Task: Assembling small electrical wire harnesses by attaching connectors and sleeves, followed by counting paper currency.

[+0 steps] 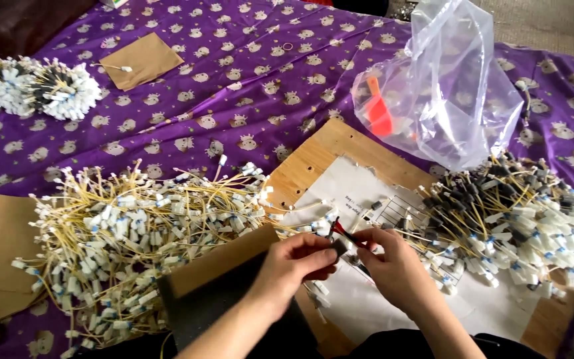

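My left hand (297,260) and my right hand (393,266) meet over a white paper sheet (347,189) on a wooden board (320,149). Between their fingertips they pinch a small dark sleeve piece with a red tip on a thin yellow wire (337,238). The left fingers close on the dark piece, the right fingers on the wire end. A large heap of yellow wires with white plugs (127,233) lies left of my left hand. A second heap with dark sleeves fitted (513,219) lies right of my right hand.
A dark foam pad under brown card (217,292) lies beneath my left forearm. A clear plastic bag with red parts (443,93) stands at the back right. A bundled bunch of wires (38,86) and a brown card (141,60) lie far left on the purple patterned cloth (247,86).
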